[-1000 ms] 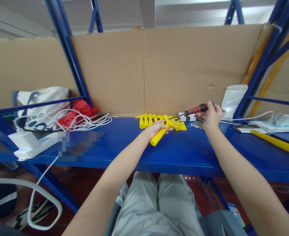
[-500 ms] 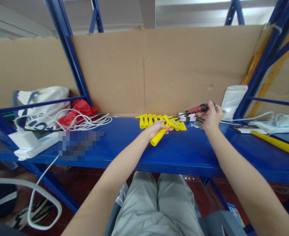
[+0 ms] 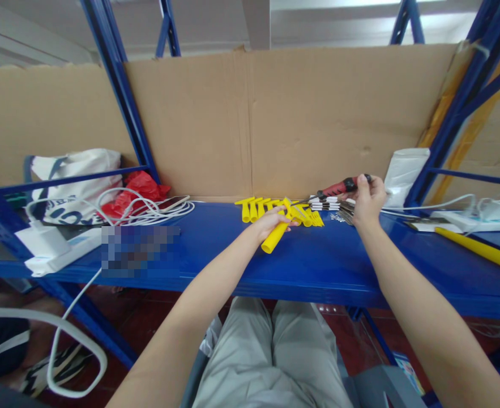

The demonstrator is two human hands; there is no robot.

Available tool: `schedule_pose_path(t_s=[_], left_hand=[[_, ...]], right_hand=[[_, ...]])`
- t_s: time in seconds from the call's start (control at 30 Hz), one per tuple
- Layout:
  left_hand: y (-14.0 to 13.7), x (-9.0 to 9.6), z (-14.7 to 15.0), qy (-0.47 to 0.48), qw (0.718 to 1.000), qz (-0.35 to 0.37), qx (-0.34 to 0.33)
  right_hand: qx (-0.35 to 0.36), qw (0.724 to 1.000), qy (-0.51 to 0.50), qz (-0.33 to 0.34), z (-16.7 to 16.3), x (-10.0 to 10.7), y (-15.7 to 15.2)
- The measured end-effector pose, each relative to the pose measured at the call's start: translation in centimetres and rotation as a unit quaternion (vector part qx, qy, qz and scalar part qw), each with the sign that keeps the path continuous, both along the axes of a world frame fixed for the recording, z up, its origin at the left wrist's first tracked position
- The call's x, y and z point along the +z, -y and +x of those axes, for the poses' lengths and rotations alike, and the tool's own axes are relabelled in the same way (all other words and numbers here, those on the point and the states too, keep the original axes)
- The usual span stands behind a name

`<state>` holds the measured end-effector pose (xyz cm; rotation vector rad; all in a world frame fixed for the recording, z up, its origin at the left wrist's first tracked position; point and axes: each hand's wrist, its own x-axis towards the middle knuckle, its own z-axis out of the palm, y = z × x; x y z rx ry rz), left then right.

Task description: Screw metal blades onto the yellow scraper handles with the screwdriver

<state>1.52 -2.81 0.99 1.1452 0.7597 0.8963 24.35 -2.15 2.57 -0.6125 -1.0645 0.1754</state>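
- Nearer than the yellow handle (image 3: 274,239): bare blue shelf (image 3: 317,266), passable between the forearms.
- Left of handle: bare strip behind the left forearm (image 3: 216,283), then white cable coil (image 3: 169,213) blocks.
- Behind handle: row of yellow parts (image 3: 253,209); cardboard (image 3: 317,113) walls off beyond.
- Right of handle: screwdriver (image 3: 338,188) bars the way across to right hand (image 3: 369,201); white stack (image 3: 324,205) nearby.
- Above handle: open air before cardboard.

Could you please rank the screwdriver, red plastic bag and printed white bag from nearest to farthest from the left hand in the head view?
1. Screwdriver, just right of the left hand.
2. Red plastic bag, well to the hand's left.
3. Printed white bag, beyond the red one.
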Motion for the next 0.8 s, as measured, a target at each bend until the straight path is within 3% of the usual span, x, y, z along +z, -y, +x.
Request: schedule_pose_path(t_s=[0.2,0.47,0.8], left_hand=[[-0.5,0.0,0.0,0.019,0.999,-0.007,0.048],[-0.9,-0.2,-0.1,0.007,0.997,0.023,0.08],[-1.1,-0.6,-0.1,-0.04,0.992,0.035,0.117]], right_hand=[[-0.012,0.998,0.059,-0.011,-1.1,0.2,1.7],[-0.012,0.998,0.06,-0.033,-1.3,0.3,1.8],[0.103,0.985,-0.004,-0.135,-1.0,0.8,1.7]])
